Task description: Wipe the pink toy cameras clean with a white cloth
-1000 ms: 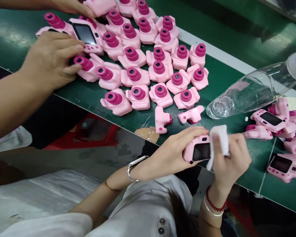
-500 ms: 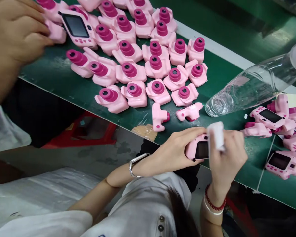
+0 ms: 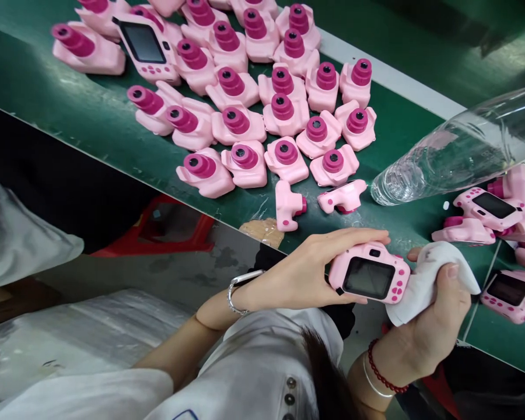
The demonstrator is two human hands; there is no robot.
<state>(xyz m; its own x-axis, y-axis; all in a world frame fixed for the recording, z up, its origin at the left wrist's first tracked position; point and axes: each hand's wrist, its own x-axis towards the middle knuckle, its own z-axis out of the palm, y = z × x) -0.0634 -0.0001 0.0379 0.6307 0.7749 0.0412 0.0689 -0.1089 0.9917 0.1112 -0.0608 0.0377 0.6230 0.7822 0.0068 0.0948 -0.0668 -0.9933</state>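
Observation:
My left hand [image 3: 304,271] is wrapped round the left end of a pink toy camera [image 3: 370,276], its dark screen facing up. A white wiping cloth [image 3: 426,280] is gripped between the thumb and fingers of my right hand [image 3: 437,321], and it meets the camera's right end beside the magenta buttons. The fingers behind the cloth are partly hidden. Just beyond my left hand, two pink cameras lie on their sides: one camera [image 3: 287,207] to the left and another camera [image 3: 342,197] to the right.
Many pink cameras, such as this one [image 3: 245,166], stand lens-up on the green table [image 3: 126,157]. A clear bottle [image 3: 457,146] stands at right, near a pile of more cameras [image 3: 492,210]. Another person's sleeve [image 3: 26,233] is at left. Below the table edge is a red stool [image 3: 188,233].
My right hand with the cloth has moved right and down, uncovering the camera's screen and buttons. The other person's hand at upper left has left the view, and a camera lies there.

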